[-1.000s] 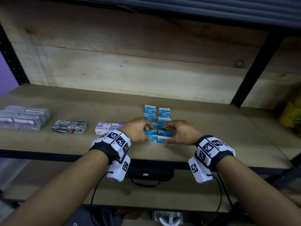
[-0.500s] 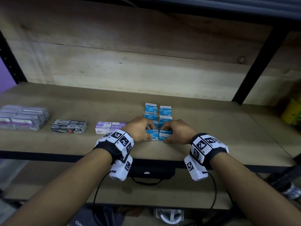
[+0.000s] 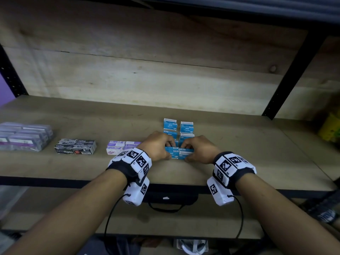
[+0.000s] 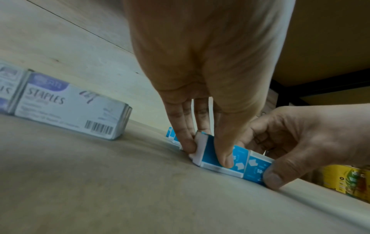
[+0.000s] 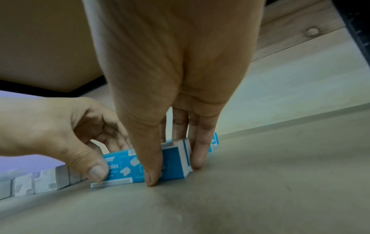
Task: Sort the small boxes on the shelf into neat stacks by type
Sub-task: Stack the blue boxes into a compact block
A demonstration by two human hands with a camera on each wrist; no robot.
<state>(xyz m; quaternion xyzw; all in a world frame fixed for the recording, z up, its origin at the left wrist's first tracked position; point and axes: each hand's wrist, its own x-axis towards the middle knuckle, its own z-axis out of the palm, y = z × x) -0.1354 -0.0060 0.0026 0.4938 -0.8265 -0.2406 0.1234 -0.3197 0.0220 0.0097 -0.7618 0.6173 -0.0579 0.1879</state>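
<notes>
Small blue staple boxes (image 3: 170, 124) lie in two columns mid-shelf. My left hand (image 3: 166, 152) pinches the nearest box of the left column (image 3: 173, 154) between thumb and fingers. The left wrist view shows that hand (image 4: 207, 154) on its blue box (image 4: 210, 150), which rests on the shelf board. My right hand (image 3: 186, 153) pinches the neighbouring front box of the right column (image 3: 185, 155) the same way; the right wrist view shows the hand (image 5: 174, 172) on its box (image 5: 173, 159). The two front boxes touch side by side.
To the left lie white-and-purple boxes (image 3: 121, 149), black staple boxes (image 3: 75, 149) and a wrapped purple pack (image 3: 24, 137). A yellow item (image 3: 330, 129) sits at the far right by a black post (image 3: 287, 76). The shelf's front edge (image 3: 73, 181) runs just below my wrists.
My two hands have drawn closer together around the front pair of blue boxes, bringing those boxes side by side. The other boxes have not moved.
</notes>
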